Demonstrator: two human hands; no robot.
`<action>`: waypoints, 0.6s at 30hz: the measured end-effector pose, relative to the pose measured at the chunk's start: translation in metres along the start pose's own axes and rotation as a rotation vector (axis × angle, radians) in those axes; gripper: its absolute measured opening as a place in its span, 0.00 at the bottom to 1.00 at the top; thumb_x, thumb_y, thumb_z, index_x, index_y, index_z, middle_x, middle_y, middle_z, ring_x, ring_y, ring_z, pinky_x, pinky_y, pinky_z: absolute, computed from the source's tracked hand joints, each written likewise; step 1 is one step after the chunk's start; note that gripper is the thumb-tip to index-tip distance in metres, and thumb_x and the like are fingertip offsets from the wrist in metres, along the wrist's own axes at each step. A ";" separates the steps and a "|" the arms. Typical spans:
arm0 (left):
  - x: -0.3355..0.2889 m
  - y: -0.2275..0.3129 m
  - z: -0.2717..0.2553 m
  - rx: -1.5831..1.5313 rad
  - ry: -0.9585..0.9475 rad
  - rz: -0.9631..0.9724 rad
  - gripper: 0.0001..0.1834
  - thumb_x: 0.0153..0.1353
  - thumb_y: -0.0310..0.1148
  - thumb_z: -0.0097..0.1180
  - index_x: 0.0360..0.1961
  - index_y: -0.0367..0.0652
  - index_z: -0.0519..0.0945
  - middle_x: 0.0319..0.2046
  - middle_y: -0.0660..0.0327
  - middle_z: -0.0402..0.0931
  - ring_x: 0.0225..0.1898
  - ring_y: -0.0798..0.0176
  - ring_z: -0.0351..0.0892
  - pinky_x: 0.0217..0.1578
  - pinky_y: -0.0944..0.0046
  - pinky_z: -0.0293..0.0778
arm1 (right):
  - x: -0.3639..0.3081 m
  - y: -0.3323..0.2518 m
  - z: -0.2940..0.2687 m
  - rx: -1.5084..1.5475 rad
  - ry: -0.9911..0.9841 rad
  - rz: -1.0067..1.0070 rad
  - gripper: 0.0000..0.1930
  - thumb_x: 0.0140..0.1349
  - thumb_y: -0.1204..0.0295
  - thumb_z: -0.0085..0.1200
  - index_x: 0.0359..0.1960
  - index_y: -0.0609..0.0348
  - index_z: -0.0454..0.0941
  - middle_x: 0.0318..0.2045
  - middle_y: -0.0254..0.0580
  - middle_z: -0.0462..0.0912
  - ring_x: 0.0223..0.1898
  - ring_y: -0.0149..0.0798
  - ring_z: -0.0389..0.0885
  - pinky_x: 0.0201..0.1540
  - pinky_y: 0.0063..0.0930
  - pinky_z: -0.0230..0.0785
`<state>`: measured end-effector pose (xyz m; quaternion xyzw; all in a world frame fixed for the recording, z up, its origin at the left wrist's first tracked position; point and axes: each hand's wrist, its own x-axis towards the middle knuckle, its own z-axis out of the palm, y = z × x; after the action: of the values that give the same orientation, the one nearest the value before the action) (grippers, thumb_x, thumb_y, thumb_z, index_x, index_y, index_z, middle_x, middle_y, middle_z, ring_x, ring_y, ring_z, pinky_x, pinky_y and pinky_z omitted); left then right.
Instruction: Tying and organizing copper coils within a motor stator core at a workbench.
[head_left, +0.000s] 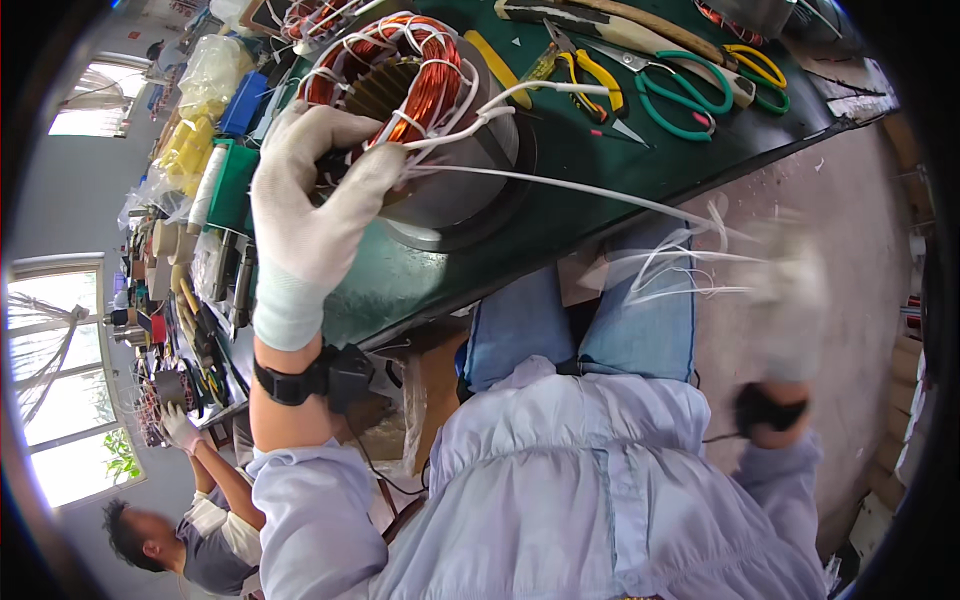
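A motor stator (pixel 455 195) stands on the green worktop, its copper winding (pixel 432 90) bound with white cord. My left hand (pixel 315 200), in a white glove, is closed on the near left part of the winding, thumb and fingers on either side of it. From beside that thumb a white cord (pixel 600 192) runs taut to the right. My right hand (pixel 790 285), also gloved, is smeared by motion out past the table edge; the cord and several loose strands run into it. White sleeved leads (pixel 490 115) stick out of the winding's right side.
Behind the stator lie yellow-handled pliers (pixel 590 85), green-handled scissors (pixel 680 95), a yellow strip (pixel 497 68) and long wooden tools (pixel 640 30). Tools and bags crowd the left side. A co-worker (pixel 205 540) works at the far left. The table edge (pixel 640 215) runs before my lap.
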<state>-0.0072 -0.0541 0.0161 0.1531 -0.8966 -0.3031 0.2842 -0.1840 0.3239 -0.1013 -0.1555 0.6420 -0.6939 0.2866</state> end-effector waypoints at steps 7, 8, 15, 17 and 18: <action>0.016 0.007 -0.008 0.285 -0.121 0.255 0.18 0.58 0.42 0.65 0.39 0.37 0.84 0.32 0.53 0.79 0.39 0.52 0.79 0.45 0.59 0.73 | -0.056 0.034 -0.030 0.249 0.223 0.383 0.16 0.78 0.59 0.48 0.51 0.59 0.80 0.35 0.32 0.80 0.27 0.21 0.69 0.30 0.18 0.65; 0.019 0.015 -0.013 0.475 -0.184 0.408 0.20 0.59 0.45 0.66 0.42 0.38 0.84 0.34 0.51 0.80 0.40 0.49 0.80 0.46 0.58 0.73 | -0.049 0.042 -0.038 0.249 0.227 0.377 0.16 0.78 0.59 0.48 0.51 0.59 0.80 0.35 0.32 0.80 0.27 0.21 0.69 0.30 0.18 0.65; 0.013 0.014 0.007 0.542 -0.122 0.430 0.19 0.62 0.47 0.62 0.36 0.38 0.81 0.28 0.54 0.78 0.32 0.46 0.78 0.38 0.52 0.72 | 0.010 -0.013 0.093 -0.113 -0.178 0.081 0.20 0.76 0.58 0.47 0.54 0.65 0.78 0.41 0.39 0.85 0.33 0.26 0.79 0.37 0.21 0.73; 0.014 0.012 0.013 0.395 -0.095 0.367 0.14 0.57 0.40 0.67 0.31 0.39 0.81 0.24 0.56 0.76 0.30 0.48 0.78 0.37 0.55 0.70 | 0.045 0.011 0.140 0.013 -0.451 -0.249 0.18 0.72 0.59 0.52 0.42 0.63 0.83 0.35 0.42 0.84 0.37 0.36 0.79 0.47 0.30 0.73; 0.013 0.009 0.014 0.390 -0.091 0.363 0.14 0.57 0.40 0.67 0.31 0.39 0.81 0.24 0.56 0.76 0.30 0.48 0.78 0.37 0.55 0.70 | 0.056 -0.004 0.162 -0.126 -0.430 -0.385 0.16 0.71 0.60 0.52 0.37 0.62 0.83 0.29 0.42 0.80 0.37 0.39 0.78 0.48 0.32 0.71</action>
<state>-0.0271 -0.0468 0.0183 0.0278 -0.9628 -0.0750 0.2583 -0.1345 0.1607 -0.0858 -0.4351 0.5671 -0.6456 0.2689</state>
